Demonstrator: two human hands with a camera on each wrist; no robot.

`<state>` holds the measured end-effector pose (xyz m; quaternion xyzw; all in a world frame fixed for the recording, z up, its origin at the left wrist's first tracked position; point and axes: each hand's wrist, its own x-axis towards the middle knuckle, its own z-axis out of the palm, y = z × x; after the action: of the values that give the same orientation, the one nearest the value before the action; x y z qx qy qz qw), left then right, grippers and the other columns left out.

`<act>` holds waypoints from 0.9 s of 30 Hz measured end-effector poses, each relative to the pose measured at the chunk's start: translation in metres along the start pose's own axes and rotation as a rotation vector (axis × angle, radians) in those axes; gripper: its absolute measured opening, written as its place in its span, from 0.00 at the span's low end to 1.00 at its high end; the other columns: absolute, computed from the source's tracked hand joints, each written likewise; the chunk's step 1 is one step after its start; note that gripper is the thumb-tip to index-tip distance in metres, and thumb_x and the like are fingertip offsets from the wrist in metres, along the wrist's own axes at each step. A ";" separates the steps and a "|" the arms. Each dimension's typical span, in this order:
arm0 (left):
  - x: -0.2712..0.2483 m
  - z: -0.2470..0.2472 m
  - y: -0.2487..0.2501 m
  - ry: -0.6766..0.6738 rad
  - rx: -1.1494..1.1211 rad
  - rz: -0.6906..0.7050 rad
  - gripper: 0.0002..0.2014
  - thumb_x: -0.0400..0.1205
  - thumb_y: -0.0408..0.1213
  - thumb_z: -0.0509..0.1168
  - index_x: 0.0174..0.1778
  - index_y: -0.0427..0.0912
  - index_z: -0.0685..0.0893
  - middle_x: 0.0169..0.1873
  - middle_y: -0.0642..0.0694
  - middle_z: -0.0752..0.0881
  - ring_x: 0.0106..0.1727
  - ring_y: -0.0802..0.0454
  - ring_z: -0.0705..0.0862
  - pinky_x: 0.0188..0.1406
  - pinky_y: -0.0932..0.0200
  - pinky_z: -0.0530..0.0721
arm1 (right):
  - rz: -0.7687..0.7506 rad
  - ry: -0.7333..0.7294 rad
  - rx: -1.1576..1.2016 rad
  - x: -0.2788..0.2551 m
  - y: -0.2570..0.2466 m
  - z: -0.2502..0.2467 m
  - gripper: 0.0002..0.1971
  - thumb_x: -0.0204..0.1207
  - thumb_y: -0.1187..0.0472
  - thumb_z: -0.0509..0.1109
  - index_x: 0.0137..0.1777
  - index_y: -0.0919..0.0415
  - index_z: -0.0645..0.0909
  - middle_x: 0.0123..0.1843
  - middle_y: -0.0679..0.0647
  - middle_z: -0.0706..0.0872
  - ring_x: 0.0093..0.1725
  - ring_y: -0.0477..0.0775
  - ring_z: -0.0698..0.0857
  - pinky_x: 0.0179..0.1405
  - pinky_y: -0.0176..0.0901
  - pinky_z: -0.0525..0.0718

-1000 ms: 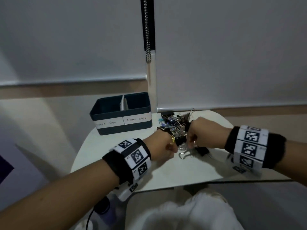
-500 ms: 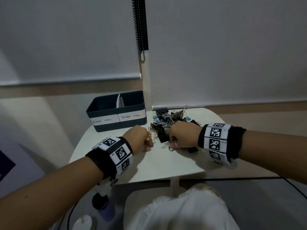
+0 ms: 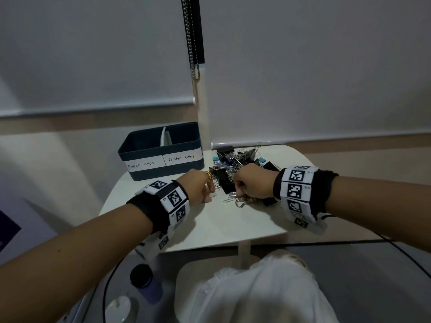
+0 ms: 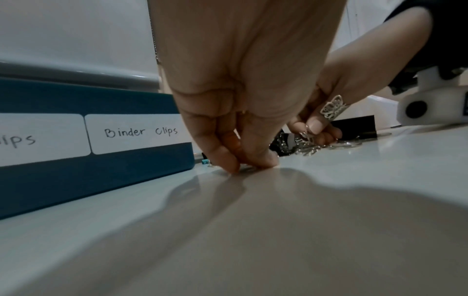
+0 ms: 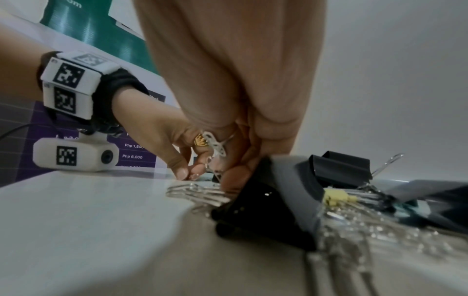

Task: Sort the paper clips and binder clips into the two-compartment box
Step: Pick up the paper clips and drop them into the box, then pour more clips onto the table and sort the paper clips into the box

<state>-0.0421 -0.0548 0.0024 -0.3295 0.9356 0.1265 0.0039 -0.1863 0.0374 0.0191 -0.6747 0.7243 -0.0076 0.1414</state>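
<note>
Pinching down at the counter (image 3: pixel 233 229) with both hands, the person works the near edge of the mixed pile (image 3: pixel 235 164), and that explains the low, knuckles-up posture: flat wire clips cannot be scooped, they have to be nipped off the surface by the fingertips.

The left hand (image 3: pixel 198 185) has thumb and forefinger drawn together, tips touching the counter just in front of the box; the left wrist view shows a thin paper clip (image 4: pixel 244 167) under those tips, though whether it is truly gripped or only pressed I cannot tell for sure. It sits on the side nearest the box (image 3: pixel 161 151), a sensible split, since that hand has the shorter reach to drop things in.

The right hand (image 3: pixel 253 184) is curled tight over the pile's front, fingers closed around a small bunch of silver paper clips (image 5: pixel 200 190), with a big black binder clip (image 5: pixel 268 208) lying against its fingertips. It appears to be teasing the wire clips free of the tangle rather than lifting the binder clip.

The box stands at the counter's far left, touching nothing in the pile, its labels facing the person: "Paper clips" on the left compartment, "Binder clips" (image 4: pixel 140 132) on the right. What lies inside is hidden from every view. Most of the heap remains unsorted, so this looks like early going.
</note>
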 end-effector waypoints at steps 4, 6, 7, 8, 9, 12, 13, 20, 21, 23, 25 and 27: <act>-0.003 0.001 -0.001 -0.041 0.054 -0.023 0.11 0.75 0.27 0.65 0.29 0.44 0.79 0.39 0.47 0.88 0.45 0.54 0.86 0.55 0.61 0.84 | -0.024 0.081 0.035 0.002 -0.001 -0.005 0.10 0.78 0.74 0.61 0.51 0.69 0.84 0.53 0.57 0.90 0.55 0.53 0.85 0.44 0.32 0.73; -0.007 -0.005 -0.009 0.000 0.011 -0.045 0.07 0.75 0.28 0.66 0.32 0.42 0.82 0.37 0.49 0.84 0.43 0.55 0.82 0.48 0.63 0.80 | -0.053 0.111 0.035 0.005 -0.005 -0.015 0.11 0.76 0.75 0.60 0.43 0.64 0.83 0.43 0.53 0.88 0.43 0.50 0.82 0.34 0.28 0.72; -0.011 -0.011 -0.015 0.050 -0.026 -0.056 0.05 0.76 0.29 0.65 0.37 0.40 0.86 0.37 0.50 0.82 0.42 0.56 0.80 0.46 0.65 0.78 | -0.060 0.121 0.057 0.007 -0.009 -0.022 0.12 0.76 0.74 0.60 0.37 0.59 0.80 0.37 0.48 0.85 0.38 0.46 0.80 0.31 0.27 0.71; -0.014 -0.019 -0.022 0.115 -0.068 -0.085 0.06 0.78 0.30 0.65 0.42 0.38 0.87 0.38 0.52 0.82 0.43 0.57 0.79 0.46 0.66 0.75 | -0.065 0.134 0.087 0.010 -0.014 -0.030 0.14 0.77 0.73 0.61 0.33 0.56 0.75 0.34 0.45 0.80 0.35 0.43 0.77 0.30 0.28 0.69; -0.017 -0.029 -0.030 0.195 -0.111 -0.122 0.06 0.79 0.30 0.64 0.44 0.36 0.88 0.39 0.52 0.82 0.43 0.58 0.78 0.48 0.67 0.74 | -0.077 0.154 0.110 0.014 -0.021 -0.039 0.15 0.78 0.71 0.61 0.32 0.54 0.73 0.32 0.43 0.77 0.34 0.43 0.76 0.30 0.29 0.68; -0.019 -0.063 -0.062 0.456 -0.158 -0.273 0.07 0.81 0.31 0.64 0.46 0.34 0.88 0.42 0.47 0.84 0.47 0.53 0.79 0.54 0.62 0.75 | -0.155 0.252 0.125 0.041 -0.049 -0.062 0.09 0.80 0.68 0.59 0.45 0.62 0.82 0.37 0.48 0.79 0.41 0.49 0.77 0.40 0.35 0.73; -0.017 -0.073 -0.072 0.526 -0.170 -0.328 0.07 0.81 0.31 0.64 0.47 0.34 0.87 0.43 0.46 0.84 0.49 0.50 0.81 0.57 0.58 0.76 | -0.176 0.284 0.123 0.054 -0.062 -0.068 0.10 0.81 0.67 0.59 0.48 0.66 0.82 0.41 0.52 0.81 0.43 0.51 0.78 0.43 0.39 0.75; 0.018 -0.093 -0.120 0.721 -0.238 -0.507 0.08 0.77 0.32 0.69 0.49 0.34 0.89 0.49 0.38 0.90 0.53 0.44 0.86 0.58 0.57 0.77 | -0.147 0.364 0.126 0.159 -0.120 -0.072 0.12 0.80 0.64 0.65 0.54 0.72 0.85 0.55 0.65 0.88 0.54 0.61 0.86 0.59 0.51 0.84; 0.020 -0.092 -0.124 0.703 -0.221 -0.491 0.08 0.77 0.32 0.70 0.50 0.34 0.90 0.50 0.38 0.90 0.54 0.44 0.86 0.59 0.58 0.77 | -0.131 0.351 0.125 0.166 -0.120 -0.071 0.12 0.79 0.63 0.66 0.55 0.71 0.85 0.56 0.65 0.88 0.56 0.62 0.86 0.59 0.51 0.84; 0.021 -0.091 -0.130 0.627 -0.152 -0.430 0.10 0.78 0.33 0.69 0.53 0.36 0.89 0.53 0.40 0.89 0.57 0.46 0.85 0.61 0.61 0.76 | -0.134 0.304 0.096 0.170 -0.116 -0.069 0.13 0.80 0.63 0.66 0.58 0.69 0.85 0.58 0.64 0.88 0.59 0.62 0.86 0.62 0.50 0.83; 0.015 -0.089 -0.134 0.524 -0.125 -0.364 0.11 0.80 0.36 0.67 0.54 0.38 0.88 0.53 0.42 0.89 0.55 0.48 0.85 0.57 0.63 0.75 | -0.194 0.292 0.072 0.163 -0.105 -0.070 0.13 0.80 0.63 0.65 0.59 0.67 0.86 0.60 0.61 0.88 0.60 0.59 0.85 0.64 0.47 0.81; 0.005 -0.086 -0.135 0.422 -0.140 -0.307 0.12 0.79 0.43 0.68 0.52 0.41 0.88 0.46 0.47 0.88 0.49 0.53 0.83 0.51 0.64 0.76 | -0.253 0.306 0.068 0.147 -0.090 -0.076 0.14 0.80 0.61 0.66 0.60 0.65 0.85 0.61 0.58 0.88 0.60 0.55 0.85 0.61 0.41 0.78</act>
<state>0.0436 -0.1797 0.0535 -0.4861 0.8438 0.1173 -0.1948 -0.1216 -0.1278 0.0814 -0.7463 0.6461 -0.1520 0.0504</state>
